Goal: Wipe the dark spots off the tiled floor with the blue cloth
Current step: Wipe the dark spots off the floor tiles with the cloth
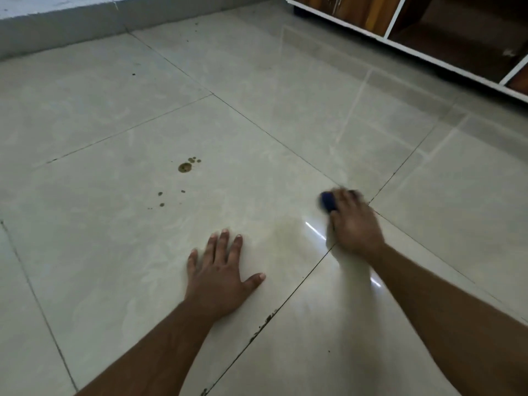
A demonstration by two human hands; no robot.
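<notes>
Pressing the blue cloth [328,202] onto the tiled floor [285,115], the right hand [354,224] is clutching it bunched under the fingers. Soft and light, it likely needs a whole-palm hold. The left hand [221,277] is lying flat, fingers spread; dark spots [185,167] are sitting far left.

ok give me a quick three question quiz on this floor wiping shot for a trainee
1. True or false: the left hand holds the blue cloth.
2. The biggest dark spot lies: A) under the cloth, B) ahead of the left hand, C) by the cabinet.
3. Fill in: the left hand rests ____ on the tiled floor.

Key: 1. False, the right hand presses the cloth down. 2. B. 3. flat, fingers spread.
</notes>
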